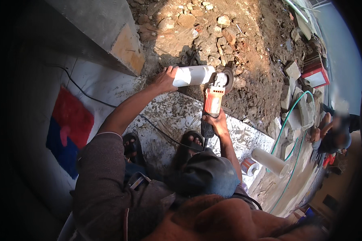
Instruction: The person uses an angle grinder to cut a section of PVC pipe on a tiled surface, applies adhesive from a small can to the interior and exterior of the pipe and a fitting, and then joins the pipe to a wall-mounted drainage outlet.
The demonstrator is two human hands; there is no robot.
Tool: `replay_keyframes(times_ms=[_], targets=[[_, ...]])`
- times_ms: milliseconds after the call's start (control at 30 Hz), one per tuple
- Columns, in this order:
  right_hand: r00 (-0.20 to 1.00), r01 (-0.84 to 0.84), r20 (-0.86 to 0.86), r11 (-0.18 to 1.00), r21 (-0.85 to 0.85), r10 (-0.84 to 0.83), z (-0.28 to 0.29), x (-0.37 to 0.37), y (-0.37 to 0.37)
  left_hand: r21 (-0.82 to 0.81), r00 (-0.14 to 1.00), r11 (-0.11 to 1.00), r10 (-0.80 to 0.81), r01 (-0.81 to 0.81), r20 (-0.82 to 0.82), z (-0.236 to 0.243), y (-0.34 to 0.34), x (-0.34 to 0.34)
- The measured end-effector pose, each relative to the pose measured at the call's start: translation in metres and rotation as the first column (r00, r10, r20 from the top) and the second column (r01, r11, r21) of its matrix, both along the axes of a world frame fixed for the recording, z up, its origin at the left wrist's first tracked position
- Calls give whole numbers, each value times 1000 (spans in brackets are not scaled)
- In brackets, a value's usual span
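My left hand (166, 79) grips the end of a white plastic pipe (194, 75) that lies across the edge of a white stone slab (173, 108). My right hand (216, 122) is wrapped around the dark rear handle of an orange and grey angle grinder (213, 96). The grinder's round disc (228, 78) sits against the right end of the pipe. Its black cord (157, 128) runs back over the slab past my two sandalled feet (189, 142).
Rubble and brown earth (213, 32) lie beyond the slab. A second white pipe piece (270, 161) and a small tin (249, 165) lie at right, near a green hose (287, 120). A concrete block (104, 32) stands at left. A person (334, 134) crouches at far right.
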State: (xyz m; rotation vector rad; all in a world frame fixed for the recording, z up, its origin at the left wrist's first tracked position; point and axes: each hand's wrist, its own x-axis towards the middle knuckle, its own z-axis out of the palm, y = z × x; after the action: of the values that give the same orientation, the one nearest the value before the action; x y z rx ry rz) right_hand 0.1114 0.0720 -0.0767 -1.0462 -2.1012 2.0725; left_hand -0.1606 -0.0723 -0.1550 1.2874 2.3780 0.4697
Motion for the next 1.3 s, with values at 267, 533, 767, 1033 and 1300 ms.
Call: replay_keyframes(times_ms=[267,533,767,1033,1300], targets=[[985,-166,30,984,-64,168,-1,-61,1,11,998,1000,16,-16,-65,-37,16,0],[972,-235,37,970,65,233,-58,-97,-3,105,994,992,56,-66,98,-42,13,4],[979,-199,32,980,-9,199,-52,-106,-3,292,999,956,18,-32,50,-55,13,0],[983,-185,0,982,-47,185,-33,-107,-4,121,997,993,4,-12,71,-45,13,-1],[977,-212,14,976,-54,213,-35,-108,-3,62,998,998,-24,21,52,-55,14,-7]])
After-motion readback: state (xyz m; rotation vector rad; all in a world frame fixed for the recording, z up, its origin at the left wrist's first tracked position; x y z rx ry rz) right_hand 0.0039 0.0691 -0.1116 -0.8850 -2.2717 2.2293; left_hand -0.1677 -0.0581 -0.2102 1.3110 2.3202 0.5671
